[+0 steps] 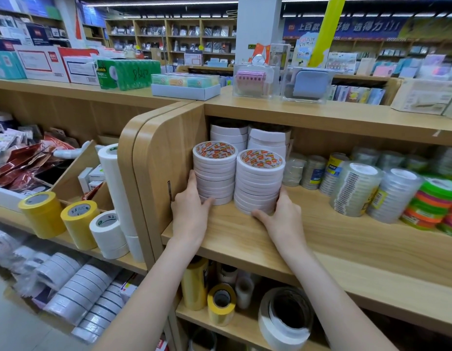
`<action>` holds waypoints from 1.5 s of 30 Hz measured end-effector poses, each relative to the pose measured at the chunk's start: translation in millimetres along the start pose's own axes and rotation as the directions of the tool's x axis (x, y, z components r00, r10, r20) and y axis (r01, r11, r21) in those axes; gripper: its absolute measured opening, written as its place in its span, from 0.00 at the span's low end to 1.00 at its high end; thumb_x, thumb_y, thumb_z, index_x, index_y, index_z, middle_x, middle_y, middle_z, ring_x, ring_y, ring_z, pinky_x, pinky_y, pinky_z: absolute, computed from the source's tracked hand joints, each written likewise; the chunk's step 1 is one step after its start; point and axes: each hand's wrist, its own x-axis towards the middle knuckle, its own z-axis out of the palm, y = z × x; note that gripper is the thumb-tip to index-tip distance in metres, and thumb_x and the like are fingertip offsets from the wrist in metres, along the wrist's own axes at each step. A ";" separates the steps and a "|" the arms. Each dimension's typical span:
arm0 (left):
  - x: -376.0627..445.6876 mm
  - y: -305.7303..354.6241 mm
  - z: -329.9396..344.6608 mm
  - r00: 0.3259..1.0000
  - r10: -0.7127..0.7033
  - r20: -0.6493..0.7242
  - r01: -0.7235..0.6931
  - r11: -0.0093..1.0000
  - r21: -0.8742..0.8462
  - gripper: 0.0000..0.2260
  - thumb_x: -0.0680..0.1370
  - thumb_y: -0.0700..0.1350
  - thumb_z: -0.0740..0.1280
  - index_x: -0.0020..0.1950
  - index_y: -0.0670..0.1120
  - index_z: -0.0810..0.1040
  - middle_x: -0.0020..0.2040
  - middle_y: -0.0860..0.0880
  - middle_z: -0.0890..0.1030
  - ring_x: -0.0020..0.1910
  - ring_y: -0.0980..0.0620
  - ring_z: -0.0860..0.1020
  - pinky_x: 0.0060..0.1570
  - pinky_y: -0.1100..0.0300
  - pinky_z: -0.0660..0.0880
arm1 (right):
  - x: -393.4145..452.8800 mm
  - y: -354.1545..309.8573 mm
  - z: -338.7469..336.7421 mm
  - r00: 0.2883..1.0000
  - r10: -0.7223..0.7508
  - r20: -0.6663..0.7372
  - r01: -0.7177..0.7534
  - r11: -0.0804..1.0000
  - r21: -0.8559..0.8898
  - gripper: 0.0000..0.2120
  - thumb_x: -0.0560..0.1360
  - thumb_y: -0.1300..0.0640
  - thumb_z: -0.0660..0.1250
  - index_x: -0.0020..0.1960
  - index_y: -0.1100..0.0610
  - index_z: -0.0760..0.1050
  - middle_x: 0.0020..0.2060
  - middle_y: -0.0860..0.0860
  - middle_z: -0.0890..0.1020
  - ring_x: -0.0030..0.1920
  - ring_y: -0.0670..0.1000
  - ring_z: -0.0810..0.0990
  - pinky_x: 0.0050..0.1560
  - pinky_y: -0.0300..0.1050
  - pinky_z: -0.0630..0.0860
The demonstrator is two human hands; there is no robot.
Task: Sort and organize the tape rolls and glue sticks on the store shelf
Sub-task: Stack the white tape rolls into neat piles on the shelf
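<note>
Stationery aisles fill the store around me, and I anchor everything to the wooden shelf in front. Below the shelf board, a yellow tape roll and a large white roll sit on a lower level. On the board, my left hand has its grip curled round the base of the left stack of white tape rolls, thumb at the front, fingers on the far left side. My right hand grips the right stack of white tape rolls the same way from its right side. Both stacks stand upright at the shelf's left end, just beside each other. Behind them stand more white rolls. Rightward along the shelf are clear tape stacks and bright green and orange rolls.
</note>
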 end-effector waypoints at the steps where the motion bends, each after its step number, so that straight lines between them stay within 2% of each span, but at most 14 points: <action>1: -0.4 0.0 -0.4 1.000 0.002 0.000 -0.002 1.000 0.007 0.33 0.76 0.42 0.69 0.76 0.46 0.56 0.58 0.44 0.80 0.56 0.48 0.78 0.60 0.52 0.72 | -0.2 -0.4 0.6 1.000 0.005 0.011 -0.005 1.000 -0.016 0.34 0.68 0.58 0.74 0.69 0.60 0.62 0.60 0.57 0.77 0.62 0.56 0.73 0.56 0.39 0.66; 5: -7.9 -3.3 -3.3 0.998 0.062 0.011 -0.063 0.998 0.013 0.28 0.77 0.39 0.63 0.76 0.47 0.58 0.58 0.45 0.79 0.57 0.47 0.77 0.58 0.50 0.72 | -5.8 -1.6 -1.4 0.998 -0.009 0.058 0.009 1.000 -0.015 0.39 0.69 0.59 0.72 0.73 0.60 0.54 0.64 0.58 0.73 0.63 0.58 0.72 0.59 0.43 0.67; 7: -16.7 -5.6 -6.6 0.991 0.137 0.012 -0.136 0.990 -0.037 0.25 0.77 0.38 0.63 0.74 0.45 0.62 0.64 0.46 0.75 0.61 0.49 0.74 0.61 0.58 0.69 | -13.6 -0.9 -10.3 0.996 -0.049 0.071 0.047 0.998 0.034 0.40 0.71 0.60 0.71 0.75 0.57 0.52 0.63 0.55 0.73 0.63 0.54 0.73 0.62 0.44 0.69; 10: -28.2 -6.8 -10.7 0.970 0.245 -0.001 -0.245 0.968 -0.050 0.22 0.77 0.36 0.62 0.71 0.42 0.66 0.69 0.48 0.69 0.68 0.52 0.67 0.65 0.64 0.61 | -27.8 7.2 -38.7 0.992 -0.065 0.106 0.052 0.991 0.124 0.35 0.72 0.62 0.69 0.74 0.52 0.57 0.61 0.48 0.72 0.55 0.48 0.78 0.56 0.41 0.74; 13: -33.8 1.0 -12.3 0.949 0.313 -0.043 -0.316 0.947 -0.062 0.22 0.76 0.34 0.63 0.69 0.41 0.68 0.68 0.47 0.69 0.68 0.52 0.66 0.66 0.62 0.61 | -31.0 15.9 -66.8 0.997 -0.049 0.067 0.038 0.987 0.158 0.30 0.72 0.64 0.68 0.70 0.53 0.62 0.63 0.52 0.73 0.53 0.50 0.79 0.56 0.45 0.75; 17: -25.4 30.4 -6.8 0.916 0.392 -0.089 -0.399 0.914 -0.074 0.18 0.77 0.36 0.61 0.68 0.38 0.70 0.66 0.43 0.71 0.66 0.49 0.67 0.66 0.60 0.60 | -7.0 3.7 -79.4 0.979 -0.175 0.107 0.173 0.984 0.029 0.26 0.76 0.60 0.64 0.72 0.55 0.61 0.68 0.51 0.69 0.64 0.47 0.70 0.57 0.32 0.66; 19: -14.0 43.7 -3.8 0.904 0.420 -0.081 -0.426 0.902 -0.074 0.19 0.77 0.41 0.57 0.68 0.40 0.70 0.66 0.44 0.72 0.66 0.49 0.67 0.67 0.59 0.59 | 11.3 -6.2 -77.1 0.960 -0.243 0.142 0.246 0.969 -0.005 0.25 0.78 0.56 0.62 0.73 0.55 0.60 0.71 0.50 0.66 0.70 0.48 0.65 0.66 0.37 0.61; 23: 10.0 55.1 2.2 0.869 0.491 -0.055 -0.485 0.869 0.095 0.21 0.77 0.48 0.52 0.65 0.41 0.74 0.64 0.43 0.75 0.64 0.43 0.70 0.65 0.49 0.63 | 39.3 -21.0 -68.0 0.932 -0.328 0.151 0.334 0.943 -0.014 0.23 0.80 0.52 0.57 0.73 0.55 0.60 0.74 0.53 0.58 0.74 0.49 0.54 0.70 0.40 0.51; 28: 28.6 62.3 1.8 0.904 0.427 0.006 -0.413 0.871 0.264 0.25 0.76 0.52 0.48 0.63 0.44 0.77 0.65 0.43 0.74 0.66 0.42 0.68 0.65 0.47 0.59 | 63.0 -28.5 -50.1 0.929 -0.317 0.191 0.341 0.934 -0.108 0.24 0.81 0.47 0.49 0.74 0.55 0.58 0.75 0.53 0.52 0.75 0.53 0.49 0.73 0.48 0.44; 32: 45.2 66.9 -6.3 0.911 0.405 0.077 -0.409 0.861 0.302 0.18 0.82 0.48 0.52 0.64 0.45 0.75 0.70 0.44 0.69 0.72 0.46 0.61 0.68 0.51 0.55 | 71.9 -22.7 -45.1 0.940 -0.267 0.214 0.296 0.948 -0.116 0.28 0.80 0.43 0.47 0.76 0.56 0.51 0.76 0.48 0.49 0.75 0.49 0.49 0.74 0.53 0.48; 34: 55.6 69.9 -7.8 0.916 0.380 0.125 -0.399 0.845 0.355 0.19 0.82 0.50 0.51 0.64 0.46 0.76 0.70 0.43 0.69 0.72 0.47 0.61 0.68 0.52 0.54 | 70.3 -19.0 -45.0 0.940 -0.258 0.225 0.289 0.950 -0.118 0.28 0.80 0.43 0.47 0.76 0.55 0.51 0.76 0.46 0.48 0.75 0.48 0.50 0.73 0.56 0.50; 37: 68.1 73.4 -5.0 0.926 0.270 0.263 -0.359 0.841 0.404 0.20 0.82 0.52 0.49 0.64 0.46 0.74 0.71 0.43 0.67 0.73 0.45 0.59 0.68 0.51 0.54 | 67.1 -15.1 -47.1 0.963 -0.209 0.171 0.212 0.977 0.002 0.26 0.80 0.44 0.49 0.75 0.54 0.56 0.76 0.50 0.48 0.75 0.48 0.48 0.74 0.47 0.47; 40: 73.5 75.3 -4.5 0.914 0.208 0.348 -0.356 0.824 0.442 0.22 0.81 0.56 0.49 0.67 0.47 0.71 0.75 0.45 0.61 0.74 0.45 0.56 0.68 0.48 0.55 | 67.1 -13.7 -48.4 0.958 -0.194 0.212 0.180 0.980 0.081 0.25 0.80 0.45 0.49 0.75 0.52 0.54 0.76 0.50 0.48 0.75 0.45 0.45 0.68 0.36 0.44; 45: 72.2 74.7 -6.2 0.913 0.198 0.357 -0.350 0.829 0.437 0.24 0.81 0.57 0.49 0.74 0.49 0.62 0.76 0.47 0.58 0.75 0.44 0.53 0.69 0.49 0.54 | 70.9 -16.2 -48.0 0.958 -0.186 0.220 0.144 0.971 0.192 0.23 0.81 0.47 0.47 0.75 0.50 0.51 0.76 0.49 0.51 0.74 0.43 0.45 0.69 0.37 0.43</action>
